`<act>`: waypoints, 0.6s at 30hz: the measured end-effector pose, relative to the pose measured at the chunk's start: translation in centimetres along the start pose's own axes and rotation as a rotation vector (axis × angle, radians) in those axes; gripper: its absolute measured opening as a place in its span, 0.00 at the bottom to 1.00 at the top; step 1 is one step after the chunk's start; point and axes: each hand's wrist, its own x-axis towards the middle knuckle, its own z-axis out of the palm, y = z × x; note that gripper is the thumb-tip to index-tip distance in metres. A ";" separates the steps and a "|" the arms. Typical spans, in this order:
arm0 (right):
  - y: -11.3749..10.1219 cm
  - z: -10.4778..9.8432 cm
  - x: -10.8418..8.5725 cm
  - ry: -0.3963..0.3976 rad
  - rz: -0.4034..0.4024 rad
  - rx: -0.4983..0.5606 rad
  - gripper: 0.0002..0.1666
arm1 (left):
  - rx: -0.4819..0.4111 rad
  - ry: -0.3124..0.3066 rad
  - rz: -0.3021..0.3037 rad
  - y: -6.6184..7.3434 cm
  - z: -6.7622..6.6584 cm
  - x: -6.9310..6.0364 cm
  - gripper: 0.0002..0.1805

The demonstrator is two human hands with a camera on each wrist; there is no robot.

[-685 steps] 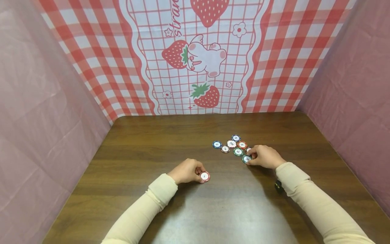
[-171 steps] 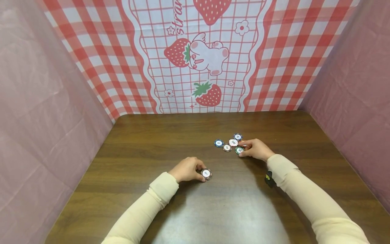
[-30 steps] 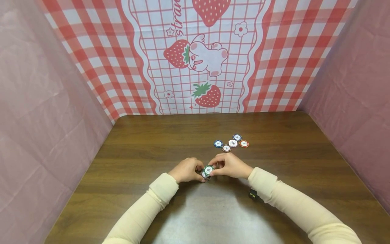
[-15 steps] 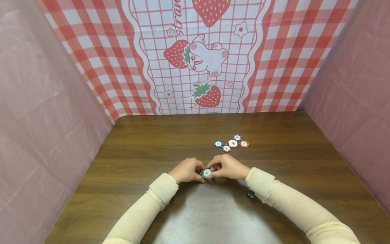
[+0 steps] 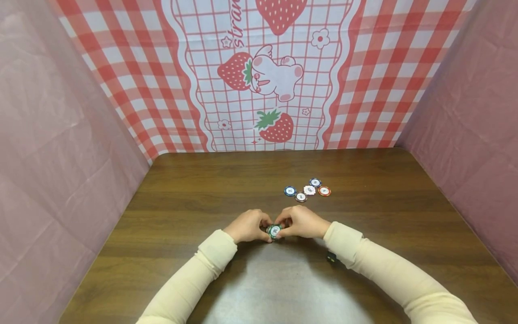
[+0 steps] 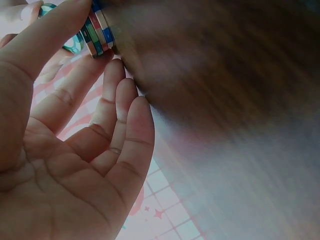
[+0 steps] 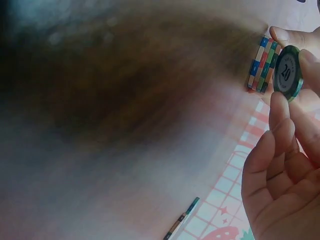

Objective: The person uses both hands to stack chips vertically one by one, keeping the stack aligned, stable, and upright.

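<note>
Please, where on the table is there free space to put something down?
Bare table lies from the left hand to the left edge, right of the red-edged poker chip, and nearest the person, between left sleeve and right sleeve. Crowded: between left hand and right hand, around the poker chip stack, and at the five loose chips.

the left hand (image 6: 75,150) pinches a stack of chips (image 6: 96,32) between thumb and index finger, its blue layer nearest the bench (image 6: 225,80); the other fingers reach near the bench's edge, pink-and-white gridded cloth (image 6: 170,207) beyond. the right hand (image 6: 22,15), partly hidden, holds a tilted green chip (image 6: 75,45) just beside the stack.
</note>
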 end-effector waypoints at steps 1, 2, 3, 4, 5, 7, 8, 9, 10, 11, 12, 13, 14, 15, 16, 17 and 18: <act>0.0 0.0 0.0 0.000 -0.001 -0.008 0.14 | 0.001 -0.001 -0.001 0.0 0.0 0.0 0.16; -0.1 0.0 0.0 0.001 -0.001 -0.016 0.14 | 0.002 -0.001 -0.001 0.0 0.0 0.0 0.17; -0.1 0.0 0.0 0.002 -0.002 -0.025 0.14 | 0.002 -0.001 -0.002 0.0 0.0 0.0 0.17; -0.2 0.0 0.1 0.004 0.000 -0.031 0.14 | 0.002 -0.001 -0.002 0.0 0.0 0.0 0.17; -0.2 0.0 0.1 0.006 0.000 -0.046 0.15 | 0.002 0.000 -0.003 0.0 0.0 0.0 0.17; -0.3 0.1 0.2 0.004 0.013 -0.069 0.15 | 0.002 0.000 -0.003 0.0 0.0 0.0 0.17; -0.4 0.1 0.2 0.003 0.021 -0.081 0.16 | 0.001 0.001 -0.003 0.0 0.0 0.0 0.16; -0.4 0.2 0.2 0.000 0.029 -0.093 0.16 | 0.002 0.001 -0.003 0.0 0.0 0.0 0.16; -0.5 0.2 0.3 -0.004 0.031 -0.105 0.16 | 0.001 0.002 -0.002 0.0 0.0 0.0 0.16; -0.5 0.2 0.3 -0.007 0.036 -0.116 0.16 | 0.001 0.004 -0.002 0.0 0.0 0.0 0.16; -0.5 0.3 0.3 -0.011 0.043 -0.124 0.16 | 0.000 0.005 0.000 0.0 0.0 0.0 0.15; -0.6 0.3 0.3 -0.013 0.047 -0.135 0.16 | -0.003 0.006 0.002 0.0 0.0 0.0 0.15; -0.7 0.3 0.4 -0.015 0.052 -0.141 0.16 | -0.004 0.007 0.004 0.0 0.1 0.0 0.15; -0.8 0.3 0.4 -0.016 0.055 -0.147 0.16 | -0.007 0.008 0.004 0.0 0.1 0.0 0.15; -0.8 0.3 0.4 -0.018 0.058 -0.154 0.17 | -0.008 0.010 0.006 0.0 0.1 0.0 0.15; -0.9 0.3 0.4 -0.020 0.066 -0.158 0.17 | -0.008 0.010 0.006 0.0 0.1 -0.1 0.15; -0.9 0.3 0.4 -0.022 0.068 -0.164 0.17 | -0.007 0.010 0.006 0.0 0.1 -0.1 0.16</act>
